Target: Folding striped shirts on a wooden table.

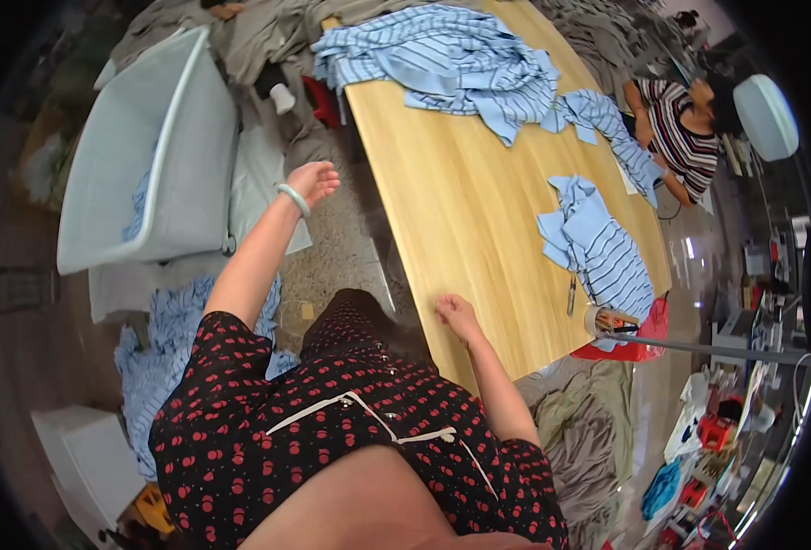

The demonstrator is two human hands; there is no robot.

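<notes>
My left hand (314,184), with a pale bangle at its wrist, hangs over the floor between the tub and the table. Its fingers are loosely bent and nothing shows in them; it is open. Over the near left edge of the wooden table (460,211) is my right hand (459,317), its fingers curled in and no object visible in them. A blue striped garment (607,257) lies on the table's right side. Farther off, a big heap of the same striped cloth (451,64) covers the table's far end.
A large pale tub (149,156) stands at left, striped pieces (172,339) on the floor below it. A cup of tools (604,321), a pen-like tool (571,296) and a red bag (655,323) sit near the table's right corner. A person in a striped top (680,128) works beyond.
</notes>
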